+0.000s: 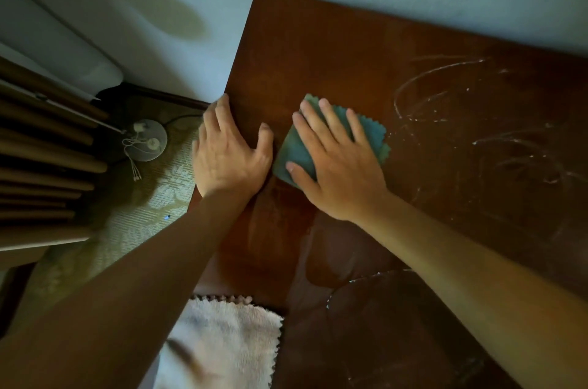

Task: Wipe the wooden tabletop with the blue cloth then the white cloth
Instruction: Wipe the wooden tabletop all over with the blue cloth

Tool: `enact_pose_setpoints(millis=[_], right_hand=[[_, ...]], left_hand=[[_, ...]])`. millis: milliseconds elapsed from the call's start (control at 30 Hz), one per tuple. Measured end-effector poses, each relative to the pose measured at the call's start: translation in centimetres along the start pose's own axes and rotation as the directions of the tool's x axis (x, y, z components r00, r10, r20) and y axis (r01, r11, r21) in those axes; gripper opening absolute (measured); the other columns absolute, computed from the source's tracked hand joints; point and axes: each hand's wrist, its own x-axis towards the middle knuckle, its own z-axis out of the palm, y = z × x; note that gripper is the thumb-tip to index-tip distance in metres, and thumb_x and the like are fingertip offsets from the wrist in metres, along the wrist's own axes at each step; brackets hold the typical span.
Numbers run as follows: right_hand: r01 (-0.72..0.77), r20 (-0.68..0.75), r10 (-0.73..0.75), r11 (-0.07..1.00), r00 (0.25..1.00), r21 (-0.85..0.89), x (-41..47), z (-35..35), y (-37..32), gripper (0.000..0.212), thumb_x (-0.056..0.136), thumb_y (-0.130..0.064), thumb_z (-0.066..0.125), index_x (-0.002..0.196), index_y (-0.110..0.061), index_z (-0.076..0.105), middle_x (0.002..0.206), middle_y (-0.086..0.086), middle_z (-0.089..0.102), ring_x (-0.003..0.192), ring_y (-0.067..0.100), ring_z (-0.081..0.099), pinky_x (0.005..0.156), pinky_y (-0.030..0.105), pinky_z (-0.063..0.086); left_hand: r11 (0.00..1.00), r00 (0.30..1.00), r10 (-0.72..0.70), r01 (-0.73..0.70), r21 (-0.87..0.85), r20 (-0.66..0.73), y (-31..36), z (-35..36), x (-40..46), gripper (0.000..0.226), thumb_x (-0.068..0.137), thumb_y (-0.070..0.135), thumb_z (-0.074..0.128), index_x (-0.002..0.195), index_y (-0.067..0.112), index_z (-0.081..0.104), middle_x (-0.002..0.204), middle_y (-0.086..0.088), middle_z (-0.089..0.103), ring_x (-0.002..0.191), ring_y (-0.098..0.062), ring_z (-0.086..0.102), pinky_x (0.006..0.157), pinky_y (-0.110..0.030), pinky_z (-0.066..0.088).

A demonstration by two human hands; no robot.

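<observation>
Blue cloth [302, 150]: lay flat on wooden tabletop [366, 48], near its left edge, far half, pinned under right hand [334, 172]; fingers straight and spread, pressing down, not curled round fabric. Left hand [230, 153]: just left of blue cloth, apart from it, fingers over tabletop's left edge, thumb on top; seemed braced there, holding nothing loose. White cloth [222, 341]: at tabletop's near-left corner, well short of blue cloth, untouched, part overhanging edge. Whitish streaks [445, 86]: right of blue cloth, across far-right area; wet patch nearer the person. Judged: blue-cloth pass approx. mid-way, streaked side not yet done. Risks: flat palm w/o grip could let cloth bunch or slip; a sweep toward near corner might nudge white cloth off.
</observation>
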Motion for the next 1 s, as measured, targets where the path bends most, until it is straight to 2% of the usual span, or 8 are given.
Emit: enact_pose_setpoints(millis=[133,233,333,467,567,667,800,1000], right_hand=[[0.058,0.007,-0.058,0.998,0.998,-0.004,0.3,-0.4,1.8,0.076,0.101,-0.062,0.018,0.164,-0.020,0.015,0.173,0.000,0.008,0.160,0.020,0.002,0.129,0.051,0.005],[-0.026,-0.008,0.026,1.000,1.000,0.004,3.2,-1.5,5.0,0.075,0.102,-0.062,0.019,0.164,-0.021,0.014,0.173,0.000,0.007,0.160,0.020,0.001,0.128,0.049,0.001],[-0.059,0.006,0.059,0.998,0.998,-0.025,4.5,-1.5,6.2,0.073,0.104,-0.060,0.020,0.164,-0.020,0.011,0.173,0.001,0.005,0.160,0.020,-0.001,0.129,0.049,-0.001],[-0.121,-0.004,0.121,0.993,0.993,-0.005,2.2,-1.0,3.0,0.076,0.101,-0.061,0.012,0.164,-0.018,0.008,0.173,0.002,0.003,0.160,0.022,-0.002,0.129,0.050,-0.001],[-0.053,0.004,0.053,0.998,0.999,-0.024,-2.0,0.1,-0.9,0.079,0.100,-0.062,0.009,0.164,-0.017,0.010,0.173,0.003,0.004,0.160,0.023,-0.002,0.128,0.052,0.001],[0.010,0.001,-0.010,1.000,1.000,-0.026,-5.4,1.3,-2.8,0.077,0.102,-0.061,0.019,0.163,-0.015,0.019,0.172,0.004,0.012,0.160,0.024,0.004,0.128,0.054,0.006],[0.046,0.002,-0.046,0.998,0.999,-0.037,-4.4,0.9,-1.5,0.076,0.101,-0.061,0.020,0.164,-0.018,0.018,0.173,0.002,0.011,0.160,0.023,0.004,0.128,0.053,0.008],[-0.055,-0.013,0.054,0.998,0.998,-0.039,-0.3,-0.3,1.1,0.073,0.104,-0.058,0.019,0.164,-0.017,0.013,0.173,0.003,0.010,0.160,0.024,0.004,0.129,0.052,0.004]], left_hand=[[0.991,0.991,0.126,-0.128,0.038,0.046,-0.3,0.0,-0.2,0.071,0.094,0.053,0.045,0.156,0.022,0.030,0.167,-0.003,0.021,0.154,-0.024,0.016,0.120,-0.050,0.019],[0.965,0.965,0.247,-0.253,0.070,0.084,-0.4,-0.1,-0.5,0.067,0.096,0.053,0.042,0.156,0.024,0.033,0.168,-0.001,0.019,0.156,-0.023,0.006,0.124,-0.046,0.008],[0.965,0.964,0.255,-0.258,0.039,0.072,-0.6,-0.1,-0.4,0.061,0.098,0.051,0.044,0.152,0.023,0.040,0.167,-0.001,0.023,0.156,-0.024,0.008,0.125,-0.046,0.007],[0.966,0.965,0.257,-0.258,0.001,0.053,-0.6,-0.2,-0.5,0.057,0.098,0.047,0.046,0.150,0.023,0.044,0.165,-0.001,0.027,0.156,-0.023,0.009,0.124,-0.044,0.009],[0.965,0.962,0.261,-0.261,-0.015,0.078,-0.7,-0.4,-0.4,0.058,0.097,0.046,0.046,0.150,0.022,0.044,0.165,-0.001,0.027,0.156,-0.022,0.009,0.125,-0.045,0.007],[0.946,0.943,0.313,-0.321,0.052,0.114,-1.2,-0.8,-1.6,0.058,0.097,0.046,0.040,0.148,0.018,0.044,0.164,-0.003,0.029,0.156,-0.021,0.011,0.124,-0.047,0.004],[0.895,0.889,0.440,-0.446,0.028,0.124,-2.3,-1.0,-6.0,0.054,0.099,0.039,0.037,0.147,0.015,0.047,0.161,-0.007,0.035,0.154,-0.025,0.019,0.123,-0.049,0.010],[0.870,0.868,0.492,-0.490,-0.050,0.065,-3.1,-0.7,-7.2,0.052,0.103,0.035,0.034,0.143,0.009,0.054,0.155,-0.011,0.045,0.151,-0.029,0.029,0.125,-0.046,0.017]])
